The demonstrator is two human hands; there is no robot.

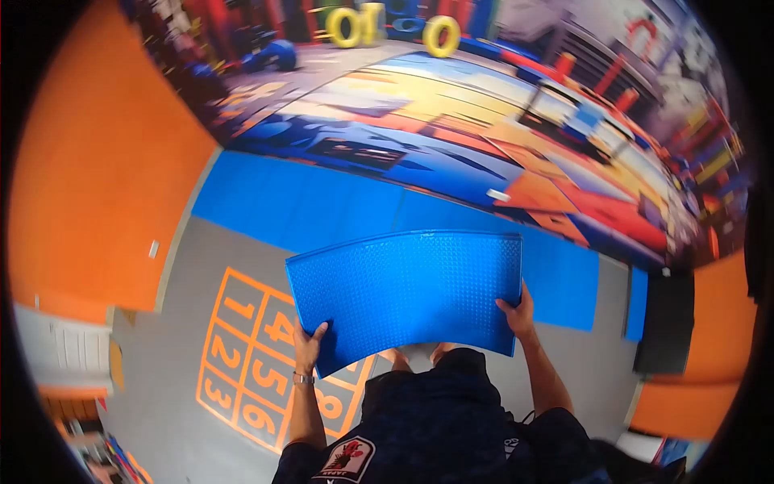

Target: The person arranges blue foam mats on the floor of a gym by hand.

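A blue textured mat [411, 294], curved in the view, is held up in front of my body above the grey floor. My left hand [308, 347] grips its lower left edge, thumb on the top face; a metal watch is on that wrist. At the right edge, my right hand [518, 310] holds the mat with its thumb over the face and its other fingers mostly hidden behind. Below the mat's lower edge, parts of my bare feet show.
Orange numbered squares [238, 343] mark the grey floor [165, 403]. Blue mats [322, 206] lie along the mural wall [419, 113]. An orange wall [105, 161] stands left. A black panel [667, 323] and orange wall sections are at the right.
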